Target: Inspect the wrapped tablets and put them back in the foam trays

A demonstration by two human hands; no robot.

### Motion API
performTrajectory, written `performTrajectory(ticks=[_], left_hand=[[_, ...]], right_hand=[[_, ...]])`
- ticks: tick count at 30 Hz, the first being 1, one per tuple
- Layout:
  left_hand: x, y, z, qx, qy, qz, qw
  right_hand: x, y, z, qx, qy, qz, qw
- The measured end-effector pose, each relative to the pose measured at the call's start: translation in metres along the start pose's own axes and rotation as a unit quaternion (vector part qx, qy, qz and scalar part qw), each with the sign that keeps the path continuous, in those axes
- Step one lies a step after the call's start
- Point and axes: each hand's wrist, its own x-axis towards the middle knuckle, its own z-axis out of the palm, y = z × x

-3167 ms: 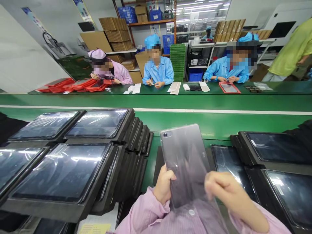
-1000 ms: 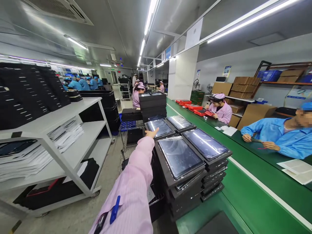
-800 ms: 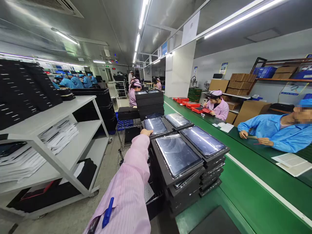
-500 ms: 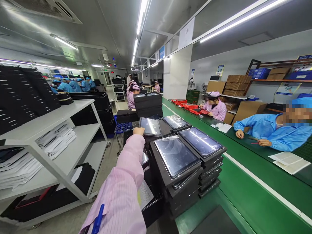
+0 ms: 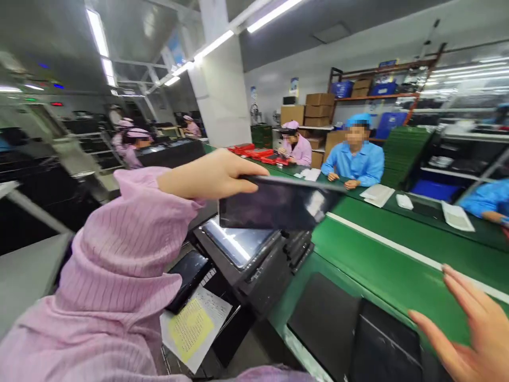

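Note:
Pinched along its top edge between thumb and fingers, a dark tablet (image 5: 270, 207) hangs tilted from my left hand (image 5: 217, 175) in mid-air. It is above a stack of black foam trays (image 5: 258, 281), whose top tray carries a shiny film-covered tablet (image 5: 234, 239). My right hand (image 5: 473, 323) is at the lower right over the green conveyor belt (image 5: 358, 244), fingers apart, touching nothing. Between the stack and that hand lie a black foam sheet (image 5: 326, 318) and a dark flat panel (image 5: 385, 345) side by side.
A paper with a yellow patch (image 5: 191, 329) lies at lower left beside another dark tablet (image 5: 191, 268). Across the belt sit a person in blue (image 5: 353, 154) and a person in pink (image 5: 298, 146), near red cases (image 5: 258, 154) and white papers (image 5: 377, 195).
My left hand has lifted a tablet and carried it nearer, over the stack. The view has swung right. My right hand has come into view at the lower right.

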Motion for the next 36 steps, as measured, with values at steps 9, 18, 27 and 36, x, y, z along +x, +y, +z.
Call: performTrajectory(ticks=[9,18,27,36], left_hand=[[0.023,0.133,0.121,-0.149,-0.186,0.326,0.915],[-0.075,0.039,0.289,-0.636,-0.300,-0.045,0.710],[-0.117,0.036,0.285,-0.625,-0.369,-0.260,0.637],[-0.124,0.031,0.286,-0.642,-0.390,-0.258,0.608]], right_hand=[[-0.009,-0.026,-0.022,0.280,-0.152,0.316,0.894],[-0.082,-0.052,-0.012,0.485,0.087,0.563,0.663],[-0.055,-0.002,-0.050,0.225,0.101,0.430,0.868],[-0.022,0.008,-0.045,0.051,0.063,0.233,0.969]])
